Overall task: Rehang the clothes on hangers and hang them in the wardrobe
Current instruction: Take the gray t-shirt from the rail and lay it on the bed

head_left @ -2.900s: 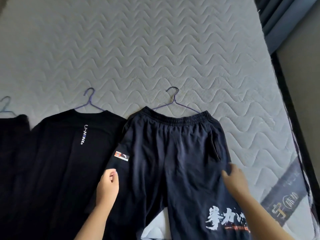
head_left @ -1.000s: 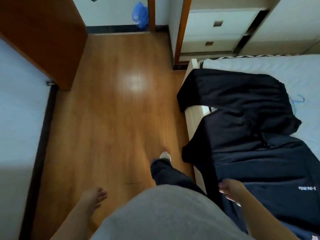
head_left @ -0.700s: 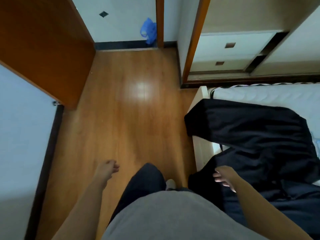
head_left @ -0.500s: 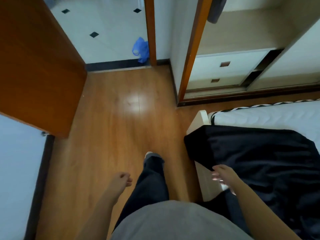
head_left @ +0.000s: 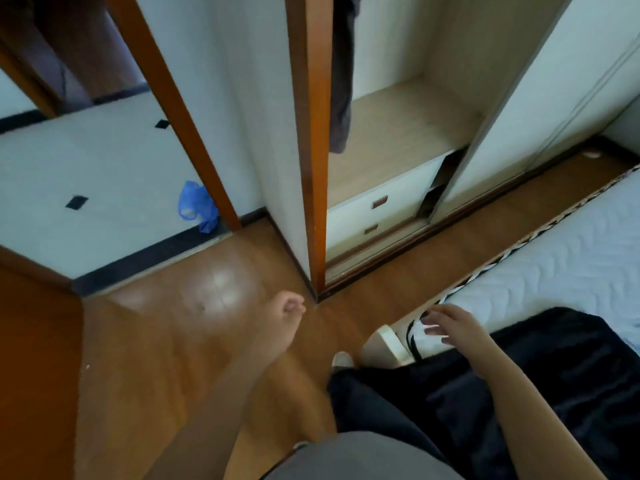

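Standing between bed (head_left: 571, 258) and wardrobe (head_left: 398, 140), I have both hands empty: left hand (head_left: 285, 308) at frame centre loosely curled, right hand (head_left: 450, 323) spread wide just above the bed corner. Dark clothes (head_left: 571, 368) lie at lower right. Walking on bare-handed risks leaving them behind; a careless grab could slide them off the edge. I count one garment (head_left: 341, 98) hanging inside, two drawers (head_left: 377, 216), one blue bag (head_left: 197, 206).

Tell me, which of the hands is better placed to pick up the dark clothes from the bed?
Probably the right hand: it hovers open beside the dark clothes; the left hand hangs over bare floor.
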Motion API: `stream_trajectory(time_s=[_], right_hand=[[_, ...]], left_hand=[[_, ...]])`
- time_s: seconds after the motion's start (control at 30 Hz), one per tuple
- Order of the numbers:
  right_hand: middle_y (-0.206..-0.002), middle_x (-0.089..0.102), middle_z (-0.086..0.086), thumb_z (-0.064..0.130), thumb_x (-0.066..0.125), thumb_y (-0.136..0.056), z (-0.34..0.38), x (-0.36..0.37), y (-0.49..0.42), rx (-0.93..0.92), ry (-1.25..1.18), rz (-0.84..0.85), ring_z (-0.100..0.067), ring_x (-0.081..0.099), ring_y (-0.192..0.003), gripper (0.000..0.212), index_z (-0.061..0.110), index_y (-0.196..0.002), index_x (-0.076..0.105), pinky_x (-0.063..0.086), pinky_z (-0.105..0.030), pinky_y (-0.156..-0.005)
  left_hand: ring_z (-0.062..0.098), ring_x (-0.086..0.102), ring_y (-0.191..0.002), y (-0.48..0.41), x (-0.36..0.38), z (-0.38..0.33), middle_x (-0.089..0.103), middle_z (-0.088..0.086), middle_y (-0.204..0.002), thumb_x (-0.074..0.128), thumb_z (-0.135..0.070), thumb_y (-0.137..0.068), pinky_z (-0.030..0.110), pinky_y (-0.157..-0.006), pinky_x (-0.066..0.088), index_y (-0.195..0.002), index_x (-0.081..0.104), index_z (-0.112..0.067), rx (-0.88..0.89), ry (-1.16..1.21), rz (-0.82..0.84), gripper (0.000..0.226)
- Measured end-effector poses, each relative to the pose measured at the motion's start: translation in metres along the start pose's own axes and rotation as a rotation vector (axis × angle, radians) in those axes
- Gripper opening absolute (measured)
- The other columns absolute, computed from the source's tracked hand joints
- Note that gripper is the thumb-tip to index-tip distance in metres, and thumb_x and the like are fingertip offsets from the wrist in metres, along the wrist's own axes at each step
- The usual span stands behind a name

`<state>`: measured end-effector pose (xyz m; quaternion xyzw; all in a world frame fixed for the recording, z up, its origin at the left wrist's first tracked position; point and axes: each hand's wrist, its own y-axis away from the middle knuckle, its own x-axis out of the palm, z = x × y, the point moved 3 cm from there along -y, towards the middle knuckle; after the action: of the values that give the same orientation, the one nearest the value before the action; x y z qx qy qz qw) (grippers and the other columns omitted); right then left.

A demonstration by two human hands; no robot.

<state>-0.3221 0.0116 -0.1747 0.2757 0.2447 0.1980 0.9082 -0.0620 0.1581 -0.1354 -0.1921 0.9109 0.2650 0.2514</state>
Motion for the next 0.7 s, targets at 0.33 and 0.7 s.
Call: stream_trajectory(time_s=[0.33, 0.7], right_hand=[[-0.094, 0.068, -0.004, 0.013, 0.046, -0.094, 0.205, -0.064, -0.098, -0.426, -0.176, -0.152, 0.000, 0.067, -0.068, 0.016, 0.015, -0.105, 0.058, 0.050, -0.021, -0.071], [-0.075, 0.072, 0.007, 0.009, 0.048, -0.093, 0.428, -0.058, -0.087, -0.920, -0.252, -0.186, -0.001, 0.066, -0.068, 0.022, 0.026, -0.087, 0.061, 0.048, -0.017, -0.066]], left_hand=[[-0.001, 0.055, -0.098, -0.125, -0.070, -0.215, 0.060, -0.009, -0.105, 0.046, -0.032, -0.090, 0.010, -0.085, 0.044, -0.115, 0.055, -0.018, 0.755, -0.187, -0.260, 0.030], [0.013, 0.057, -0.101, -0.149, -0.192, -0.341, 0.061, 0.008, -0.105, 0.046, -0.015, -0.091, 0.024, -0.087, 0.049, -0.106, 0.057, -0.010, 1.324, -0.227, -0.824, 0.019]])
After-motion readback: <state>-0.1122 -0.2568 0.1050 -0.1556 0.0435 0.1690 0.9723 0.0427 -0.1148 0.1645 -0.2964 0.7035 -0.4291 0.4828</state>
